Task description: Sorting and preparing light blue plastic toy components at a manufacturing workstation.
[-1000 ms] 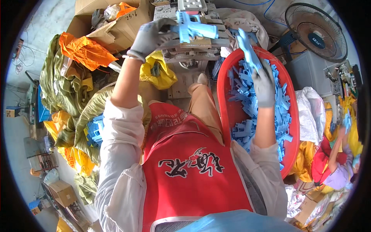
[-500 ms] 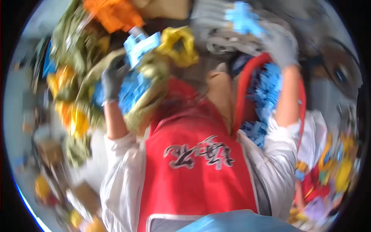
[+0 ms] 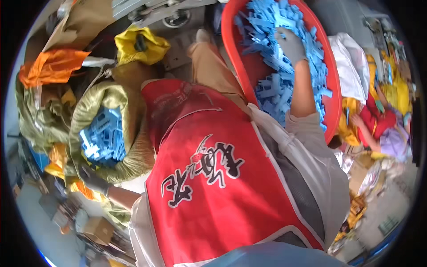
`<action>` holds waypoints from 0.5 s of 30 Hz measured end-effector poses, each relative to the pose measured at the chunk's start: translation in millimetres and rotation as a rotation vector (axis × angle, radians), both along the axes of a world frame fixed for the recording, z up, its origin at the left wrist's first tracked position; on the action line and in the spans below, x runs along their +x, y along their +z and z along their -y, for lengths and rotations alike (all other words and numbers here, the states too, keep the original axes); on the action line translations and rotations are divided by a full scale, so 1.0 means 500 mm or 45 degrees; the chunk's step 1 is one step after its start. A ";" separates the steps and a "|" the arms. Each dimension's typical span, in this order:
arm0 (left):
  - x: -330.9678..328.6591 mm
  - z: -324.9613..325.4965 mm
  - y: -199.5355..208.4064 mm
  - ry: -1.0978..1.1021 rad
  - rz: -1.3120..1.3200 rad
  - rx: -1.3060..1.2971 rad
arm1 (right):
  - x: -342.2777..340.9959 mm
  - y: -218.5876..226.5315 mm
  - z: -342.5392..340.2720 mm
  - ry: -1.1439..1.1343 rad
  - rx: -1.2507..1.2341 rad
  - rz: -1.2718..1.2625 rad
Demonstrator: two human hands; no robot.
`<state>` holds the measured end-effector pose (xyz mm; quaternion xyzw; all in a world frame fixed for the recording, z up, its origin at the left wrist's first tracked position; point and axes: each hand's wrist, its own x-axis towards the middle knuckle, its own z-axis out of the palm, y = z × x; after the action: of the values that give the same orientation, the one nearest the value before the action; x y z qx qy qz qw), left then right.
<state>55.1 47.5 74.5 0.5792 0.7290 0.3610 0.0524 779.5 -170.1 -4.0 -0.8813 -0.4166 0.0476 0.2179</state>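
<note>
My right hand (image 3: 291, 45), in a grey glove, is down among the light-blue plastic pieces (image 3: 271, 91) that fill a long red tub (image 3: 333, 89). Its fingers curl against the pieces at the far part of the heap, and their tips are partly hidden. On the left, an olive woven sack (image 3: 138, 155) stands with its mouth spread and rolled back. More blue plastic pieces (image 3: 106, 135) lie inside it. My left hand (image 3: 93, 180), gloved in grey too, is closed at the near left side of the sack's rim.
An orange bag (image 3: 55, 66) and a yellow bag (image 3: 140, 44) lie beyond the sack. A cardboard sheet (image 3: 86, 22) and a metal frame with a wheel (image 3: 175, 18) are farther off. White cloth (image 3: 349, 64) borders the tub. At right, a person in red (image 3: 378, 118) sits among yellow items.
My view has swung right. My right hand, formerly raised with blue pieces beyond the tub, is now in the tub. My left hand moved from blue pieces above the sack to its near rim.
</note>
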 end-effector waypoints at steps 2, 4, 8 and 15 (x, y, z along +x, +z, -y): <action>0.014 -0.031 -0.020 -0.254 0.058 -0.054 | -0.003 -0.066 0.014 0.038 -0.249 -0.199; 0.100 -0.048 -0.024 -0.386 0.128 -0.063 | -0.043 -0.103 0.011 -0.020 -0.494 -0.065; 0.205 -0.043 0.012 -0.588 -0.151 -0.028 | -0.041 -0.192 -0.021 -0.310 -0.321 -0.158; 0.225 -0.025 0.011 -0.635 -0.097 -0.089 | 0.006 -0.308 0.006 -0.327 -0.220 -0.272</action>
<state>167.7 59.8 80.1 0.7522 0.5770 0.2895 0.1322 782.3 -173.2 -157.8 -0.9326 -0.2695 0.1482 0.1887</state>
